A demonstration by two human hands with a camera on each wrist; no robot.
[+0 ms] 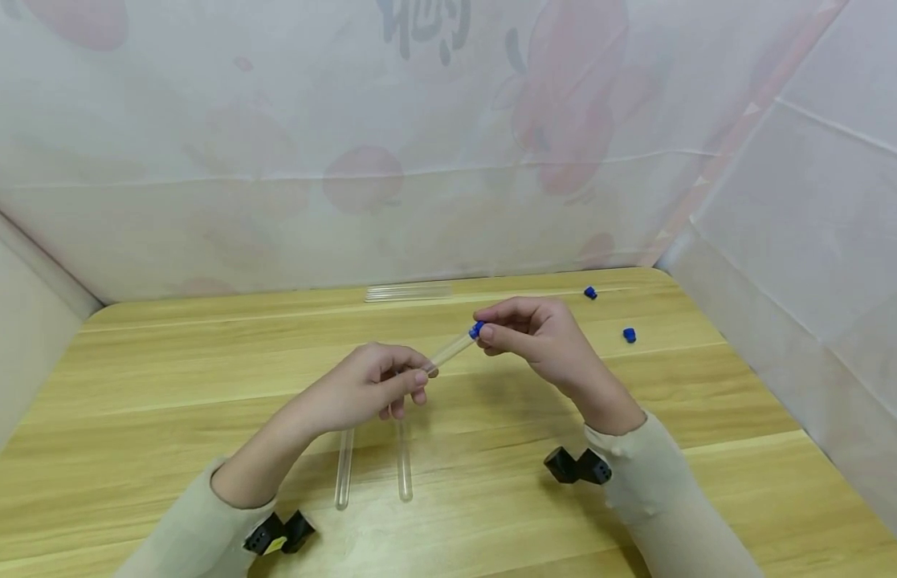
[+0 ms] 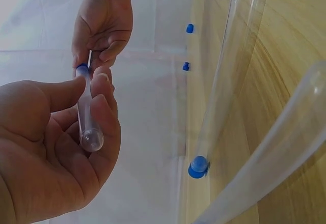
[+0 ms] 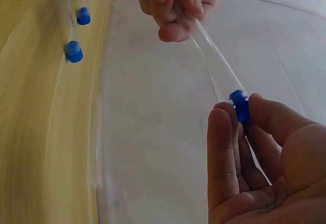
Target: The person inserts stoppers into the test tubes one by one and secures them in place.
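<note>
Nearest the lens, low in the head view: two capped tubes [image 1: 403,461] lying on the wooden table [image 1: 166,385]. Above them, mid-frame, a clear tube [image 1: 451,350] pinched at its rounded end by the left hand [image 1: 361,389], long axis slanting up-right. At its mouth, blue cap [image 1: 477,329] nipped between right hand [image 1: 542,341] fingertips.

Above the tabletop [image 1: 166,377], a tube [image 1: 451,351] spans left hand [image 1: 368,389] to right hand [image 1: 542,337]; two tubes [image 1: 405,461] lie below, two caps [image 1: 629,335] right, more tubes [image 1: 408,291] behind
</note>
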